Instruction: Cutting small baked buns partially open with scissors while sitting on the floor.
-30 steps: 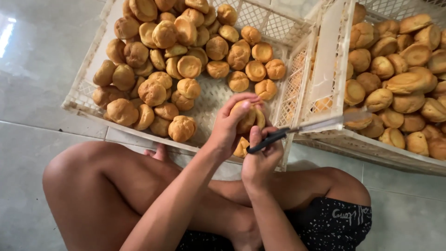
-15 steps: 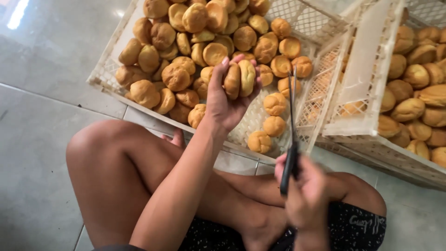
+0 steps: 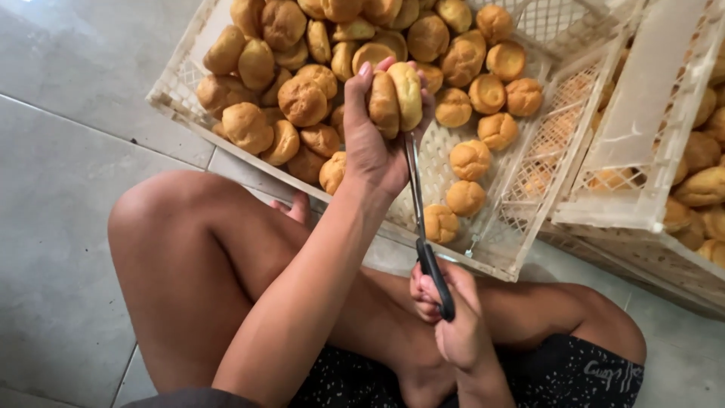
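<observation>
Here, nearest first:
Seated legs: bare knees (image 3: pixel 174 249) folded cross-legged on the grey tiled floor (image 3: pixel 68 151), directly below both hands.
Right hand (image 3: pixel 453 317): fingers closed through the black handles of the scissors (image 3: pixel 423 219); grip firm, low, just above the lap.
Scissors: blades run up and slightly left from the handles, tips reaching the underside of the left hand's load; how far the blades stand apart cannot be told.
Left hand (image 3: pixel 374 143): fingers curled round two puff pastry shells (image 3: pixel 396 94) held side by side, upright, thumb on the left side; raised over the near crate.
Near crate (image 3: pixel 521 189): cream lattice plastic; near rim lies just beyond the knees. Left half piled with loose pastry shells (image 3: pixel 302 98); the right part of its floor shows bare lattice with a few single shells.
Far crate (image 3: pixel 642 136): same type, touching the near crate's right wall, tilted, also holding shells.
Open room: bare tile to the left of the near crate and of the legs; right side closed off by the two crates.
Change from half a second earlier: scissors have swung up to the held shells, where before they hung upright apart from them; left hand is higher in the view; right hand has moved left, towards centre.
</observation>
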